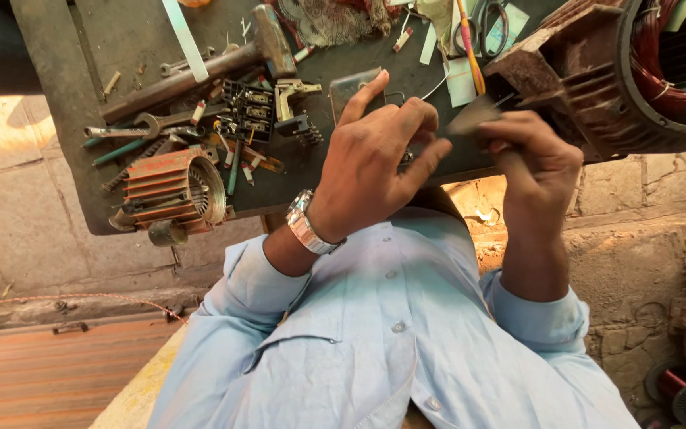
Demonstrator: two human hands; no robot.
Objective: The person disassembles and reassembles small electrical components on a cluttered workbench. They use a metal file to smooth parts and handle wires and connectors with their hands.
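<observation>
Holding a small grey flat strip (470,117) between both hands beside the motor stator (597,87), the person has the right hand (537,159) pinched shut on it and the left hand (375,159) half-curled, fingertips touching it — steadier work likely needs strip flat, grip near the edge.

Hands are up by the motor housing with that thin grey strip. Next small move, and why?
Probably ease the thin grey strip the rest of the way toward the motor housing. The right hand pinches its near end, its tip points at the copper windings, and the left hand steadies beside it. Whether the tip already touches the housing cannot be told.
</observation>
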